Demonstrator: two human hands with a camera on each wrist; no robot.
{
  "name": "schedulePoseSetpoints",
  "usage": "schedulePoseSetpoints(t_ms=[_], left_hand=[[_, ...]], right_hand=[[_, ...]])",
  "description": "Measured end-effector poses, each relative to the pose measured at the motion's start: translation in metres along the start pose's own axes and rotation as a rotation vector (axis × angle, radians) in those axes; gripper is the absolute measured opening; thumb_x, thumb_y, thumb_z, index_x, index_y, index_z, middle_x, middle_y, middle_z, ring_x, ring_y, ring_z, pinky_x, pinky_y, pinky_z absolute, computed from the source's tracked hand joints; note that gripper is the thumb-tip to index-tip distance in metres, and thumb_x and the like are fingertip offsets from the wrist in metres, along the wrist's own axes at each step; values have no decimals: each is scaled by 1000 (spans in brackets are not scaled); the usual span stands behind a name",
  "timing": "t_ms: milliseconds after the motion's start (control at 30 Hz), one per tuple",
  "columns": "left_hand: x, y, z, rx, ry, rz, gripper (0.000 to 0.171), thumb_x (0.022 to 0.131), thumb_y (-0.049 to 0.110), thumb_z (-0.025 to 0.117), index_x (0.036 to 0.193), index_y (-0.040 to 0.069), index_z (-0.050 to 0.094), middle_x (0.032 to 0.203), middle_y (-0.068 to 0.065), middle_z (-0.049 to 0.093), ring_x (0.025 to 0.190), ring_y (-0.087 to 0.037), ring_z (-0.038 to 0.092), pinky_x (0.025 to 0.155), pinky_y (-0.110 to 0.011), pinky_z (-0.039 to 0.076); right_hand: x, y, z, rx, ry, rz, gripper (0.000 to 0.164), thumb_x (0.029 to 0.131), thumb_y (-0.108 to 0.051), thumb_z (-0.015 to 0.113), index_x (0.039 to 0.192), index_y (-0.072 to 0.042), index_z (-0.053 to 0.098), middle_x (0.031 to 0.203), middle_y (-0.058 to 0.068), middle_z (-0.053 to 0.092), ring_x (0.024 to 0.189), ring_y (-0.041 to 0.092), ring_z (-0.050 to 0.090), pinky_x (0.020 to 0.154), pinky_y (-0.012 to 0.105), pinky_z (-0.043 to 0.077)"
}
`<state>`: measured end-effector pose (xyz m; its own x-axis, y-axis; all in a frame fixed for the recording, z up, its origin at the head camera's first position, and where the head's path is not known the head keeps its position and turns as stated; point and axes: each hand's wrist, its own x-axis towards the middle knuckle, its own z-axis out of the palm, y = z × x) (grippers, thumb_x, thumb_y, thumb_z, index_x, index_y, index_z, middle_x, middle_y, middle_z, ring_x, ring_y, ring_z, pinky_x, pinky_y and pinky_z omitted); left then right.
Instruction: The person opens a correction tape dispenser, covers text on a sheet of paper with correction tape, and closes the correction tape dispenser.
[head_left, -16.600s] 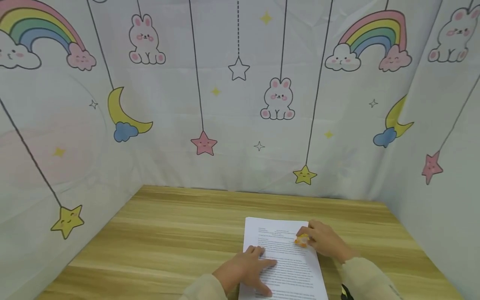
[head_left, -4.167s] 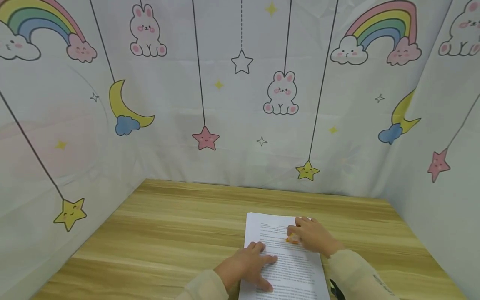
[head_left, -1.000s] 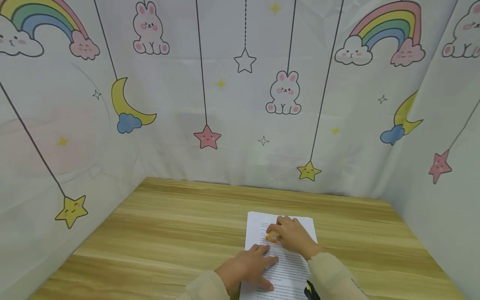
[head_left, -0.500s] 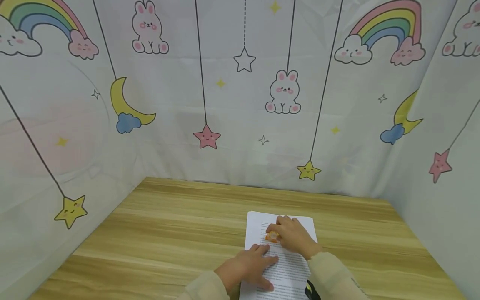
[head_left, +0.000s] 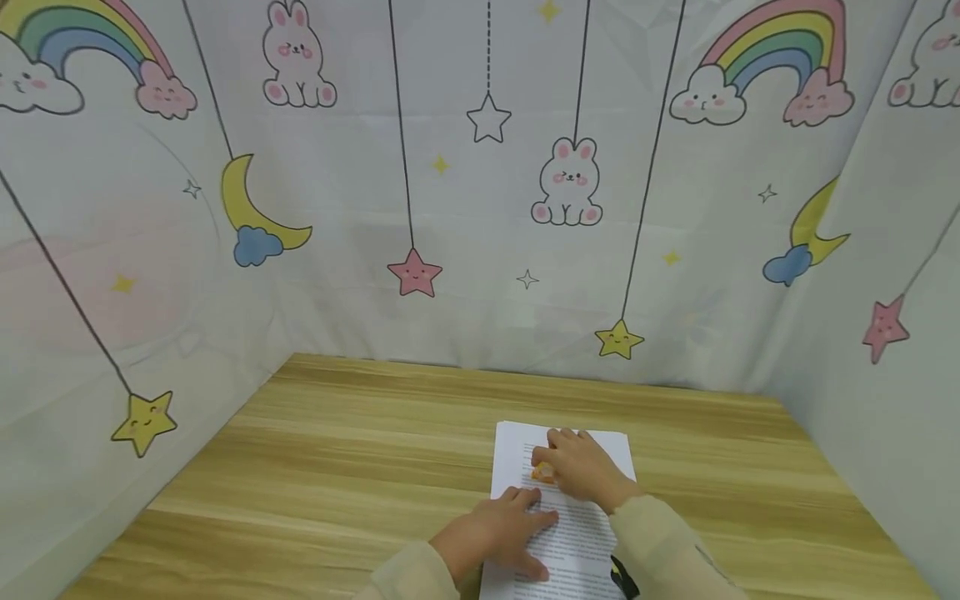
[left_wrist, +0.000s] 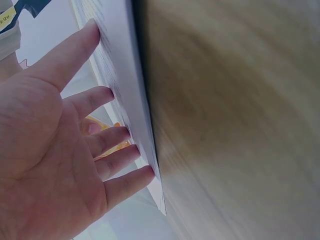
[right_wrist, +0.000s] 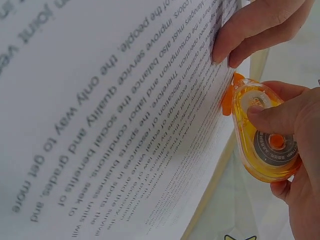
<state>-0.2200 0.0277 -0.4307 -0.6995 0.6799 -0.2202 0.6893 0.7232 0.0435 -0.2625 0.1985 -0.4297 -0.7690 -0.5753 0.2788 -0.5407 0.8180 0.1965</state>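
Observation:
A stack of printed paper (head_left: pixel 581 542) lies on the table, its top page covered in lines of text. My right hand (head_left: pixel 583 471) grips an orange and clear correction tape dispenser (head_left: pixel 542 473) over the upper part of the page. In the right wrist view, thumb and fingers pinch the dispenser (right_wrist: pixel 252 155), and its orange tip is at the page surface by the text lines. Whether fresh tape lies there is too small to tell. My left hand (head_left: pixel 498 533) rests on the left side of the sheet, fingers spread; in the left wrist view the fingertips touch the paper (left_wrist: pixel 125 75).
The wood-grain table (head_left: pixel 360 467) extends on both sides of the stack. A white curtain (head_left: pixel 465 325) printed with rabbits, stars and rainbows encloses the back and sides. A dark band (head_left: pixel 622 577) shows by my right sleeve.
Since the oldest frames, my right hand has moved left across the page with the correction tape. Over the last second it has barely shifted. My left hand stays in place.

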Motion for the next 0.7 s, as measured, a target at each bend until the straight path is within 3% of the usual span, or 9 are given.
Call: schedulePoseSetpoints(t_ms=[333, 700], left_hand=[[-2, 2, 0, 6, 2, -3, 71, 71, 61, 65, 135, 39, 43, 144, 3, 37, 129, -19, 39, 94, -39, 47], [1, 1, -1, 1, -5, -15, 71, 71, 61, 65, 135, 40, 41, 145, 4, 36, 130, -19, 37, 94, -40, 46]], right_hand=[[2, 0, -3, -38, -90, -39, 23, 77, -11, 69, 93, -25, 60, 88, 0, 54, 85, 19, 55, 75, 40, 48], [2, 5, -4, -35, -117, -37, 22, 78, -11, 68, 94, -25, 61, 89, -1, 54, 88, 19, 56, 80, 41, 48]])
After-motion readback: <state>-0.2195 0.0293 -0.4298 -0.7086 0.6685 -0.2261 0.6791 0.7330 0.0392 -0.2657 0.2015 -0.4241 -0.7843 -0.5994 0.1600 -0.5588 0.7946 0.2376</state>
